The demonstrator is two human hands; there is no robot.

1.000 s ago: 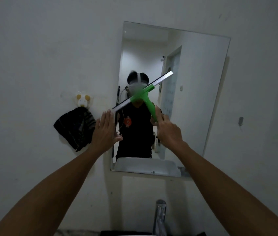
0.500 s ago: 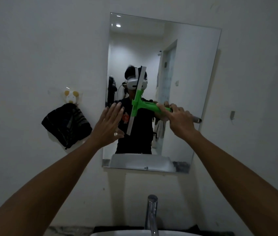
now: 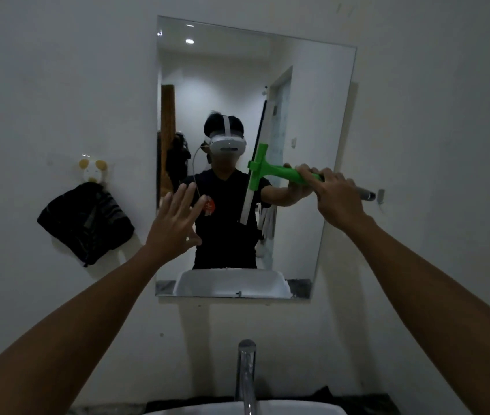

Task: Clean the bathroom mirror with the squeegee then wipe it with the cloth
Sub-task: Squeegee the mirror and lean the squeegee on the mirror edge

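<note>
A rectangular mirror (image 3: 306,85) hangs on the white wall in front of me. My right hand (image 3: 338,202) grips the green handle of the squeegee (image 3: 270,170), whose blade stands almost upright against the right half of the glass. My left hand (image 3: 174,221) is raised flat with its fingers spread, over the mirror's left edge; I cannot tell whether it touches. A dark striped cloth (image 3: 84,221) hangs from a small animal-shaped hook (image 3: 92,170) on the wall to the left of the mirror.
A chrome tap (image 3: 245,375) rises at the bottom centre above the rim of a white basin (image 3: 237,410). A small fitting (image 3: 381,195) sticks out of the wall just right of the mirror. A person with a headset is reflected in the glass.
The squeegee blade has turned from slanted across the glass to nearly upright and has shifted right. My right hand moved right with it. My left hand stayed open near the left edge.
</note>
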